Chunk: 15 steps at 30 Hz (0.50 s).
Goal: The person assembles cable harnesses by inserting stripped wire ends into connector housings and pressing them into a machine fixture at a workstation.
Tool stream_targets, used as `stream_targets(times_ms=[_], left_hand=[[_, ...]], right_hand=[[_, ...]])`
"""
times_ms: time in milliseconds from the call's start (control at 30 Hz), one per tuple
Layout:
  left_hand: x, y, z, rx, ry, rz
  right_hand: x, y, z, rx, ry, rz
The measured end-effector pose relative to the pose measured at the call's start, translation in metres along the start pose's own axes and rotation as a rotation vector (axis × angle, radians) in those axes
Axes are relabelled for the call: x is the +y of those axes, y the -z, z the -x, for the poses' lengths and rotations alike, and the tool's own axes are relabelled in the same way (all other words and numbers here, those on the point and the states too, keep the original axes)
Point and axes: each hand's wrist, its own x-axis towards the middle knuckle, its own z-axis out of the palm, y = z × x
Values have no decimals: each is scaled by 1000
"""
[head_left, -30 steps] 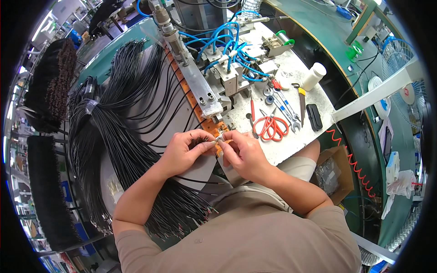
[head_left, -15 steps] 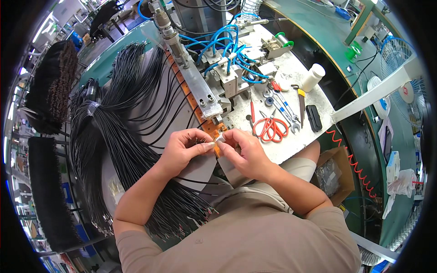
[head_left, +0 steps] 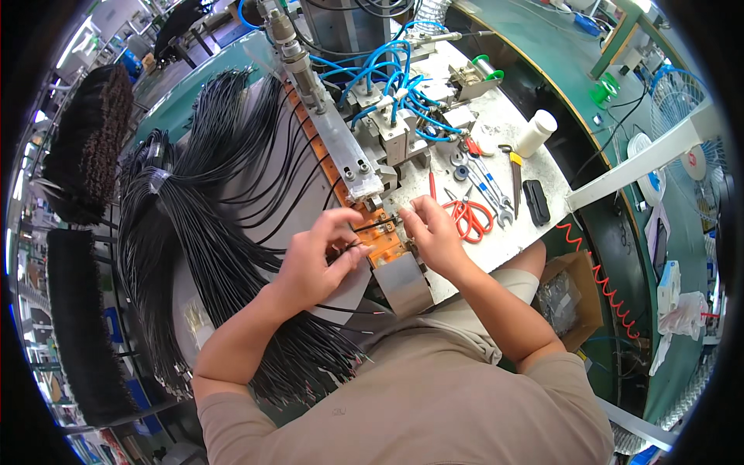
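Observation:
My left hand [head_left: 314,260] is slightly blurred at the left side of an orange fixture [head_left: 385,246]. Its index finger is raised, while the thumb and lower fingers close around thin black strands. A short stretch of black cable [head_left: 377,225] crosses the fixture from the left hand's side to the right fingertips. My right hand [head_left: 438,239] pinches at that cable's end; the exact contact is partly hidden by the fingers. Just beyond the hands stands a metal press arm [head_left: 353,167]. A large bundle of black cables [head_left: 209,225] lies at my left.
Red-handled scissors [head_left: 471,219], wrenches [head_left: 496,198], a black case [head_left: 535,201] and a white bottle [head_left: 536,133] lie on the right of the worktop. Blue air hoses [head_left: 387,74] crowd the machine. A cardboard box [head_left: 577,302] stands at lower right.
My hands, together at the fixture before, have parted. The right moved right and the left index finger lifted. The orange fixture, a metal block before it and the crossing cable now show.

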Motion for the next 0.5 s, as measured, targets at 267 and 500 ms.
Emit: stream_targets(times_ms=[267, 500], left_hand=[[-16, -4, -4, -27, -206, -423], [-22, -3, -7, 70, -291, -750]], right_hand=[[2, 2, -10, -136, -189, -269], [2, 2, -11, -179, -303, -307]])
